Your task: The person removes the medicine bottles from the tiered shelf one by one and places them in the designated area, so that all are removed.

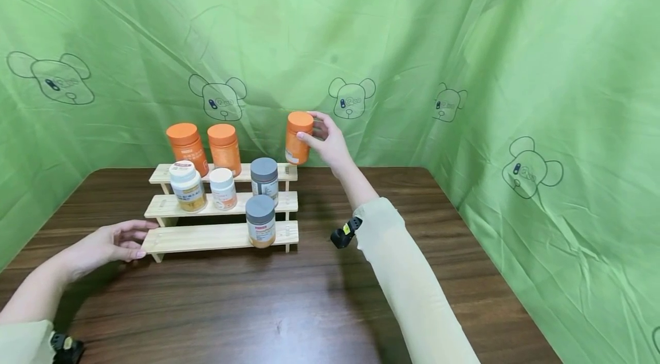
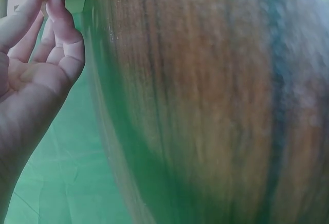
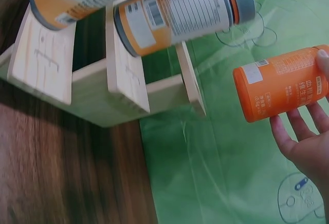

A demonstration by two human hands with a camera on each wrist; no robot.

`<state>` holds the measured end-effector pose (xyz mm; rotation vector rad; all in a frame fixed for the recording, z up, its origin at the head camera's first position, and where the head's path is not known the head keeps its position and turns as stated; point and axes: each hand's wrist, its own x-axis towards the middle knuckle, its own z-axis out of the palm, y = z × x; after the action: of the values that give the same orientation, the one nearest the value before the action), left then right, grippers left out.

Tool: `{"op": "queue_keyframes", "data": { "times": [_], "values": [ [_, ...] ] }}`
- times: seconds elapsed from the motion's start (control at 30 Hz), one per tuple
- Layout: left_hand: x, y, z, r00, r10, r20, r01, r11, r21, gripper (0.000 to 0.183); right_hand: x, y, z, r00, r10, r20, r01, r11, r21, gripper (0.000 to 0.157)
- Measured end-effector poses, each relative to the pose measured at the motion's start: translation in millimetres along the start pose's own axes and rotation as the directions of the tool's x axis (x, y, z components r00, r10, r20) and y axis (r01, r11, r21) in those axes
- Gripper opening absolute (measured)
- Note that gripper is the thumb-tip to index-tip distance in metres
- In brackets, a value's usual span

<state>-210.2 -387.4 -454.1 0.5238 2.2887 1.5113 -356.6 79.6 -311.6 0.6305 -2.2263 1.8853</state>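
Clearly, the relation that counts is between the orange bottle [image 1: 299,137], just above the center of the head frame, and the right end of the wooden rack's [image 1: 201,238] top tier [image 1: 246,171]. The right hand [image 1: 330,143] holds the bottle from its right side, thumb across the front, so the bottle lies to the left of the palm, on the rack's side. Its long axis stands nearly upright, cap up; the right wrist view shows its base apart from the tier. This hand is much the nearer to that end. At the lower left, the left hand [image 1: 110,249] pinches the lowest tier's left end, though its blurred wrist view leaves the firmness of that hold uncertain.
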Motion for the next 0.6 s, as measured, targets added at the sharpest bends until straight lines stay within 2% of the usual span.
{"op": "queue_keyframes", "data": {
  "times": [0.3,0.6],
  "values": [
    [0.5,-0.6,1.4,1.000,-0.016,0.000,0.016,1.000,-0.020,0.053,-6,14,-24.5,0.999,0.037,-0.039,-0.037,0.999,-0.008,0.055],
    [0.4,-0.4,1.5,1.000,-0.023,-0.012,0.023,1.000,-0.003,0.051,-14,41,-45.2,0.996,0.063,-0.066,-0.065,0.998,-0.025,0.054]
  ]
}}
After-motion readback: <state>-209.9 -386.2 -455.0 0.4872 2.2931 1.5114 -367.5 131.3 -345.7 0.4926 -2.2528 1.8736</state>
